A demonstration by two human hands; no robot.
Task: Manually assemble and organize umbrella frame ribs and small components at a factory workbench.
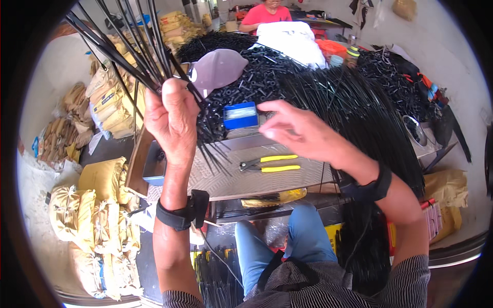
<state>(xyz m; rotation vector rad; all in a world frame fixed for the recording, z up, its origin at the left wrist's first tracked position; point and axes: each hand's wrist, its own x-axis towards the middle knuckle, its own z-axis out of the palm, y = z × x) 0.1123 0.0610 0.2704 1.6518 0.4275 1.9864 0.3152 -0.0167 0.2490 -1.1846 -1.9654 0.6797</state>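
Note:
My left hand (173, 120) is raised at the left, its fingers wrapped round a bunch of long thin black rods (134, 57) that fan out upward; their lower ends come out below the hand. My right hand (303, 131) reaches in from the right, thumb and forefinger apart, with nothing seen between them. Its fingertips are just right of a small blue box (240, 124) that holds thin, pale, wire-like pieces. In front of the box, pliers (280, 168) with yellow handles lie on the worktable (221, 185).
Heaps of short black parts (257, 84) and long black rods (359, 118) cover the table's back and right. A greyish-purple cap (218, 69) and a white cloth bundle (287, 38) lie behind. Yellow sacks (97, 215) stand at left. Another person (264, 13) sits across.

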